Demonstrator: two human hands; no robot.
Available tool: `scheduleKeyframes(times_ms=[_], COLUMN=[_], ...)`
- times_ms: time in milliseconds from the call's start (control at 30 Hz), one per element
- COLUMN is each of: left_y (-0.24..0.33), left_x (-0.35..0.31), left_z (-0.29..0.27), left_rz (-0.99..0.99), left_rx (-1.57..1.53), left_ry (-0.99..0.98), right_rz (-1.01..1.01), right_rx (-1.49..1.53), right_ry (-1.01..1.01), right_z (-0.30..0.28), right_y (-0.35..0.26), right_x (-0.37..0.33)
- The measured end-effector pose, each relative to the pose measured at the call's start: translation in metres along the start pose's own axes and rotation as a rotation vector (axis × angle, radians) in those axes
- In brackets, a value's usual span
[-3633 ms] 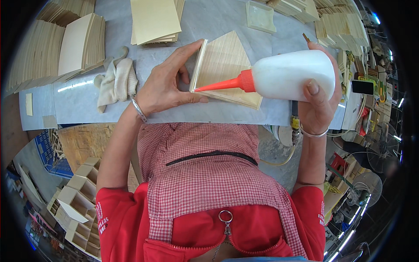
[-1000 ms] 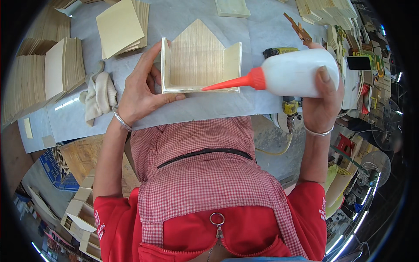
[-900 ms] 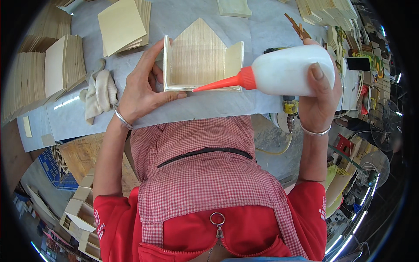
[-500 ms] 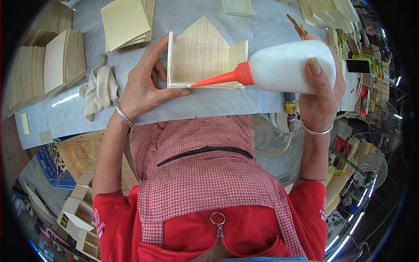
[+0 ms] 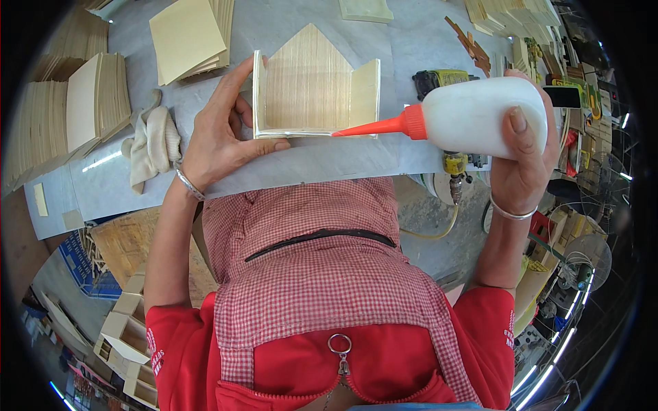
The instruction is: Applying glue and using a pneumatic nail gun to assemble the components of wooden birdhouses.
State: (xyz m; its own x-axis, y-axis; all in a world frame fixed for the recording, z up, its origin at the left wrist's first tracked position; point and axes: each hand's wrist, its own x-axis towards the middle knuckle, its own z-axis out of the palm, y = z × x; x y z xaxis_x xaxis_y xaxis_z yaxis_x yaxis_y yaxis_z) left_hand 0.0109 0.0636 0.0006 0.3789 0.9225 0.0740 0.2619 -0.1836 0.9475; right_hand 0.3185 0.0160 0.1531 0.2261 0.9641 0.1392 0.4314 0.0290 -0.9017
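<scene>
My left hand [image 5: 223,120] grips the left side of a small wooden box [image 5: 308,85], open toward me, with a pointed back panel and low side walls. Its thumb lies along the near edge. In my right hand [image 5: 524,151] is a white glue bottle [image 5: 473,113] with a red cap and a long red nozzle [image 5: 373,127]. The bottle lies sideways, and the nozzle's tip is at the near edge of the box, right of its middle. White glue shows along that edge and on the left wall's edge.
Stacked thin wooden panels [image 5: 192,38] lie behind the box, and more stacks [image 5: 99,103] stand at the left. A cream cloth glove [image 5: 156,144] rests near my left wrist. Behind the bottle lies a yellow-and-black air tool [image 5: 439,79] with a hose. Brown wooden strips [image 5: 469,44] are at the back right.
My right hand has moved the bottle to the right, so the nozzle tip slid along the near edge. The box and left hand shifted slightly left. More of the air tool shows.
</scene>
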Motion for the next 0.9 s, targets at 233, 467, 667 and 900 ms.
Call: scheduleKeyframes(times_ms=[233, 467, 667, 900], left_y=[0.004, 0.003, 0.001, 0.011], left_x=[-0.002, -0.003, 0.003, 0.002], left_z=[-0.001, -0.002, -0.002, -0.006], left_rz=[-0.048, -0.059, -0.035, -0.108], left_rx=[0.008, 0.020, 0.017, -0.022], left_ry=[-0.009, -0.017, -0.018, -0.047], right_rz=[-0.004, -0.017, 0.072, 0.341], right_rx=[0.117, -0.089, 0.180, 0.789], right_ry=[0.058, 0.063, 0.110, 0.216], right_z=[-0.011, -0.018, -0.030, -0.038], right_y=[0.001, -0.003, 0.007, 0.064], right_x=[-0.005, -0.006, 0.001, 0.036])
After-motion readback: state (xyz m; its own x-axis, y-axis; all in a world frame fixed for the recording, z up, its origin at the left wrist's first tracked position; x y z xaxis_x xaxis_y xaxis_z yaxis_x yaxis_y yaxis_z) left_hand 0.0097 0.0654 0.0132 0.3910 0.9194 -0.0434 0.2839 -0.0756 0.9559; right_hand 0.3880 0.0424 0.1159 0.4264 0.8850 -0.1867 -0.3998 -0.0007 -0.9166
